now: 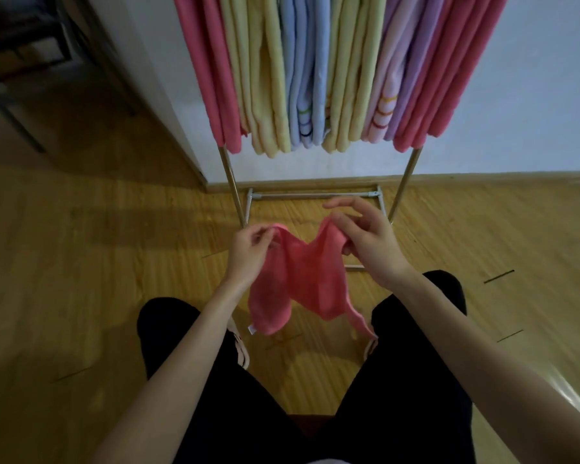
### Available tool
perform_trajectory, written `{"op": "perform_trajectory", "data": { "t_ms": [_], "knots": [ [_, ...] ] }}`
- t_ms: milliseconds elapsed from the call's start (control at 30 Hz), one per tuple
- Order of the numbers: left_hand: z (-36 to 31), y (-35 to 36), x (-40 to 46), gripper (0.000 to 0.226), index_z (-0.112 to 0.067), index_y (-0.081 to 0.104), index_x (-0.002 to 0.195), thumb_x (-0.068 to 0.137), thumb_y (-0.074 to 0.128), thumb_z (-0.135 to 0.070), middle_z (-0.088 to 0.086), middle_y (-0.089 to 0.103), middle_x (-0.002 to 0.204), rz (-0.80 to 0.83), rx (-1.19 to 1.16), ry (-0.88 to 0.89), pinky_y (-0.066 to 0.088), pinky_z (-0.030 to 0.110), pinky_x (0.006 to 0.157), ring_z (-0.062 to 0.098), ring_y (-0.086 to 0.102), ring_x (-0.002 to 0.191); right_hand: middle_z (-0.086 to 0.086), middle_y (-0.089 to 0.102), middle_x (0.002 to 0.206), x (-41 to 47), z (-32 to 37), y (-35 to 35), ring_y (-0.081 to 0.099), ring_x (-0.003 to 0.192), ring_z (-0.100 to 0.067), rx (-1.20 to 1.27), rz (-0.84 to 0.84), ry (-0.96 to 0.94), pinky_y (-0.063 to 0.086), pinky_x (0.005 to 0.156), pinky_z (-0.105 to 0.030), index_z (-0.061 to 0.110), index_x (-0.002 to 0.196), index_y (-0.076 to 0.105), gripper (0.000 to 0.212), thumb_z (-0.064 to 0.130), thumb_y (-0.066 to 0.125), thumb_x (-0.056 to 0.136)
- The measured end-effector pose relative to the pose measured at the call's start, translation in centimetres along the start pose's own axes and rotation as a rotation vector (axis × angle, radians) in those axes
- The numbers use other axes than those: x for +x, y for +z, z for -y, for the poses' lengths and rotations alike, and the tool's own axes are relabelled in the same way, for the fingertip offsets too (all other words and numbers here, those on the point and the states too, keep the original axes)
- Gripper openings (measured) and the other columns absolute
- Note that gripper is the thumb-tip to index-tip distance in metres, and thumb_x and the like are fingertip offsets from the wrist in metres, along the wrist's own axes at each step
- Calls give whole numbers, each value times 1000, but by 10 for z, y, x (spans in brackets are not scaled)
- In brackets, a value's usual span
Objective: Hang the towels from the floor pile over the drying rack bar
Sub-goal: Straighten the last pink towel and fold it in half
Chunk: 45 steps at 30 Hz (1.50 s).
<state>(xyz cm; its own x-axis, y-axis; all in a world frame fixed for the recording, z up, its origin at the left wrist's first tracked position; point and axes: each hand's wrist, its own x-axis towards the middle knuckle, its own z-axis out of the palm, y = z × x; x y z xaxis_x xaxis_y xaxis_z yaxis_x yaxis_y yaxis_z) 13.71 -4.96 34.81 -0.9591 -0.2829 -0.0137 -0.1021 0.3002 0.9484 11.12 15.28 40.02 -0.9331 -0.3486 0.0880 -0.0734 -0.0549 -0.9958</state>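
A small pink towel [298,283] hangs between my two hands above the wooden floor, sagging in the middle with its lower corners loose. My left hand [248,252] pinches its upper left edge. My right hand [365,239] pinches the upper right edge, index finger stretched out. Just beyond stands the drying rack [230,182], its metal legs and base frame showing. Several towels [315,78] in pink, yellow, blue and lilac hang over it side by side; the bar itself lies above the frame's top edge. No floor pile is in view.
My legs in black trousers [188,346] stand apart below the towel. A white wall [533,95] with a wooden skirting board runs behind the rack. A white panel [154,78] and dark furniture legs [14,95] stand at the left.
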Motion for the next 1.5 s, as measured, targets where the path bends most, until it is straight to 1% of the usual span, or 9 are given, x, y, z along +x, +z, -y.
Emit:
{"op": "perform_trajectory", "data": {
  "t_ms": [133, 300, 600, 800, 1000, 1100, 1200, 1300, 1500],
  "knots": [
    [-13, -4, -15, 19, -22, 65, 89, 87, 64, -3, 0, 69, 88, 199, -14, 18, 54, 33, 83, 22, 67, 90, -10, 47, 62, 15, 20, 12, 45, 47, -11, 188, -104, -53, 39, 43, -19, 17, 89, 69, 22, 6, 52, 96],
    [-32, -19, -49, 14, -14, 66, 93, 81, 72, -8, -3, 68, 90, 328, 79, 242, 53, 23, 79, 11, 66, 86, -1, 60, 59, 18, 33, 32, 58, 48, -14, 241, -51, -92, 47, 51, -20, 1, 101, 67, 18, 2, 50, 95],
    [-35, -29, -58, 47, -19, 57, 89, 68, 66, -60, -9, 58, 88, 58, 328, 276, 49, 11, 68, 2, 60, 75, -17, 71, 75, 16, 56, 56, 69, 68, -28, 299, 80, -96, 59, 72, -33, -3, 102, 67, 17, 0, 54, 92],
    [-31, -33, -52, 15, -21, 57, 100, 96, 49, -33, -5, 63, 86, 81, 283, 259, 48, 12, 59, 0, 62, 71, -15, 71, 71, 13, 66, 52, 69, 66, -23, 356, 90, -109, 58, 67, -27, -3, 101, 66, 17, -2, 51, 93],
    [-10, -35, -41, 18, -14, 56, 99, 101, 40, -22, 5, 65, 74, 88, 323, 114, 55, 36, 55, 17, 65, 61, -13, 69, 69, 9, 64, 38, 67, 63, -21, 357, 21, -105, 55, 64, -25, -2, 100, 66, 16, -1, 53, 92],
    [-14, -38, -33, 18, -18, 52, 98, 103, 35, -19, 2, 61, 80, -6, 250, 46, 52, 29, 58, 19, 61, 67, -10, 69, 70, 6, 53, 26, 65, 61, -17, 322, -69, -103, 55, 64, -23, 0, 99, 68, 15, 0, 54, 92],
    [-24, -43, -28, 23, -17, 54, 94, 103, 33, -18, 6, 58, 78, -77, 192, 66, 49, 38, 59, 22, 56, 64, -6, 66, 75, 4, 37, 14, 61, 60, -13, 240, -198, -87, 53, 65, -22, 5, 95, 70, 16, 1, 54, 93],
    [-39, -45, -26, 29, -21, 54, 84, 103, 32, -16, 3, 53, 71, -107, 141, 87, 42, 27, 53, 16, 49, 59, -4, 66, 74, 2, 20, 2, 58, 61, -12, 147, -257, -20, 52, 69, -28, 9, 91, 70, 20, 0, 52, 94],
    [-65, -45, -27, 30, -12, 55, 84, 103, 33, -17, 5, 52, 71, -153, -2, 85, 42, 34, 59, 22, 51, 66, -13, 71, 95, -14, -4, -8, 68, 81, -19, -239, -119, -44, 57, 76, -30, 5, 101, 70, 20, -2, 68, 82]
  ]
}}
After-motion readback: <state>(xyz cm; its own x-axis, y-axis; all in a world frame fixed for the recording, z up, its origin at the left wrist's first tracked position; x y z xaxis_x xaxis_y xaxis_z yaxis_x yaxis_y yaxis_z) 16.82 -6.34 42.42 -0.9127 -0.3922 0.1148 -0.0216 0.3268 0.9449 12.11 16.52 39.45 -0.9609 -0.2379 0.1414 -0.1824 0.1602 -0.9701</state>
